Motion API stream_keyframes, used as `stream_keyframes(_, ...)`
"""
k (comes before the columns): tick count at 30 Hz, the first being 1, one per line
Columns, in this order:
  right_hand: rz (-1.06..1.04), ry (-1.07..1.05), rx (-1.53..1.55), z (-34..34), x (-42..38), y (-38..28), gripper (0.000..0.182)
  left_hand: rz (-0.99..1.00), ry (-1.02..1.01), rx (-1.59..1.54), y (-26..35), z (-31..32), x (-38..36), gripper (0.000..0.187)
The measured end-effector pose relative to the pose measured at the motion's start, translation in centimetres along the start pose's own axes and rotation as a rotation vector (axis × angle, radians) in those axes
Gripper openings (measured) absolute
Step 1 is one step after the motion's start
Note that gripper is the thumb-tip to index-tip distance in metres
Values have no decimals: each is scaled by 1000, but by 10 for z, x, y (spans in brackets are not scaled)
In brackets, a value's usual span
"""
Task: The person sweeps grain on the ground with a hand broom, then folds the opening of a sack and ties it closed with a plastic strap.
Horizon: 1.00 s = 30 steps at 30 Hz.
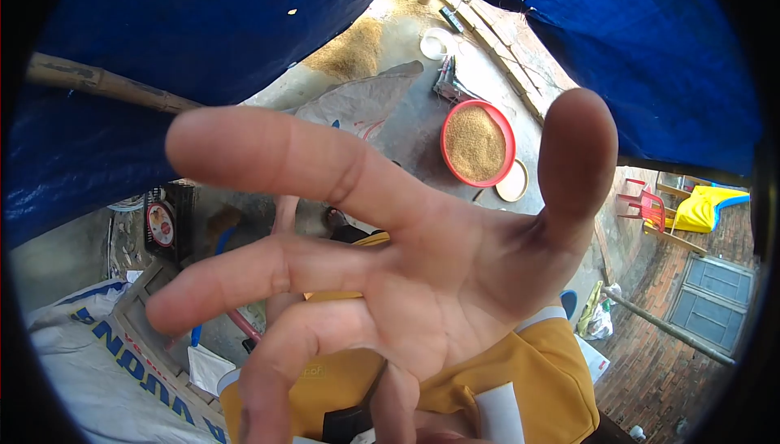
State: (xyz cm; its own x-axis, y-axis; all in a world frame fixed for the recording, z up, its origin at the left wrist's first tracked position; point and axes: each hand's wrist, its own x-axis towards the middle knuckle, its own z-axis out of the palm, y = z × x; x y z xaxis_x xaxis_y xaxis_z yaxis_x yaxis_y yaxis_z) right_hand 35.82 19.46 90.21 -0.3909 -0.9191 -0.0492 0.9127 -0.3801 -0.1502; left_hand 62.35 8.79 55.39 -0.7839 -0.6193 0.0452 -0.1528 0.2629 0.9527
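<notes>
My right hand (422, 281) fills the middle of the view, very close to the camera, palm towards me. Its thumb points up and the index and middle fingers stretch out to the left, spread apart. The other two fingers bend downward. Nothing lies in the palm. Behind the fingers, a strip of skin that looks like my left arm (283, 302) shows in part; the fingers of that hand are hidden. A yellow-brown garment (536, 379) with white bands covers my body below. Beyond the hand, a red basin (510, 131) full of golden grain (474, 145) stands on the concrete floor.
Blue tarpaulin (179, 21) hangs overhead on bamboo poles (97, 80). A grain heap (349, 50) lies at the back. A round lid (513, 181) is beside the basin. A printed sack (97, 363) is at left; a red chair (646, 206) and brick surface (650, 346) are at right.
</notes>
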Motion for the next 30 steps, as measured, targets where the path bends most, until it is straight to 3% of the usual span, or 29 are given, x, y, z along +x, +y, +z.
stream_keyframes(6, -17, 23, 19, -1, 15, -9, 55, 20, -22, 8, 6, 78, 121, 20)
stream_keyframes(8, -18, 28, 19, -1, 24, -11, 55, 29, -22, 8, -22, 63, 211, 20)
stream_keyframes(10, -301, 79, -350, -53, 40, -32, 50, -65, 6, 196, -11, 60, 218, 20)
stream_keyframes(13, -623, 547, -1460, -148, 56, -75, 58, -60, 65, 211, -16, 56, 222, 21)
stream_keyframes(15, -590, 589, -2041, -206, 55, -94, 64, -22, 80, 299, -9, 56, 223, 24)
stream_keyframes(17, -323, 557, -2099, -278, 56, -99, 69, 25, 90, 386, 7, 65, 233, 27)
stream_keyframes(18, -325, 557, -2097, -294, 57, -99, 69, 115, 36, 423, 17, 74, 238, 31)
stream_keyframes(20, -104, 701, -2267, -314, 62, -98, 72, 208, -21, 461, 39, 94, 251, 35)
stream_keyframes(24, 16, 676, -2327, -327, 69, -113, 74, 435, -134, 435, 59, 148, 283, 52)
stream_keyframes(28, 10, 691, -2403, -342, 71, -131, 77, 372, -207, 536, 51, 197, 308, 58)
stream_keyframes(30, -1, 729, -2431, -343, 70, -143, 78, 171, -374, 678, 49, 214, 314, 59)
